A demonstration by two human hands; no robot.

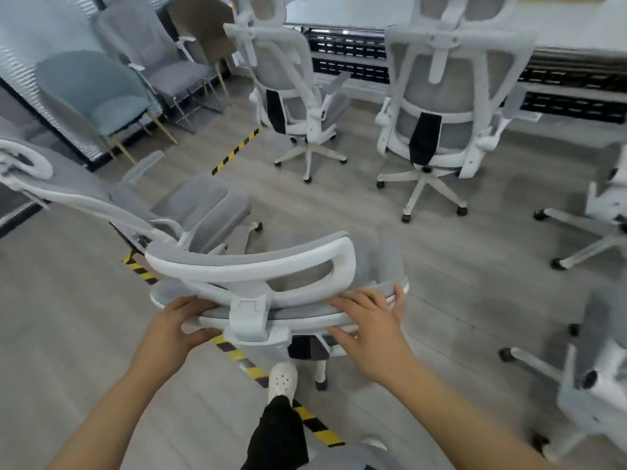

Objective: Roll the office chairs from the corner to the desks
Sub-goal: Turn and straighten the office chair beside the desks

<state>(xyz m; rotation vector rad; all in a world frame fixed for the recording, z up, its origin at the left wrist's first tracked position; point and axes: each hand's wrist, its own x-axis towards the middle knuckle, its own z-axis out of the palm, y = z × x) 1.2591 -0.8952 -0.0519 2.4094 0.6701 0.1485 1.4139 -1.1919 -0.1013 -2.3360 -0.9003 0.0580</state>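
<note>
Both hands on the top edge of the nearest office chair's backrest [298, 313], seen from behind and above. Left hand [173, 329] grips the edge left of the headrest bracket [249, 317], fingers curled over the top, thumb under. Right hand [368, 329] grips the same edge right of the bracket, fingers over the rim, thumb below. White-framed headrest [251, 269] with grey mesh sits just above the hands. This chair stands on grey wood-look floor [373, 239], right over a yellow-black tape line [237, 354] that runs diagonally under it. One white shoe [283, 379] and a black trouser leg [278, 432] show below the chair, beside the tape.

Second office chair [190, 205] just left of the held one, reclined or tilted, its headrest toward the left frame edge. Two more white-and-grey office chairs stand upright ahead, backs to camera: one at center-left [288, 86], one at center-right [448, 96], both close to the near edge of the long desk [559, 22] along the top of the view. Parts of further chair bases with black castors at right edge [583, 232] and lower right [576, 378].

Far left corner: a teal tub chair [91, 93], a grey armchair [159, 52], a brown chair back [203, 25] against a frosted glass wall [34, 28]. Another tape strip [237, 150] runs along the floor near them.
</note>
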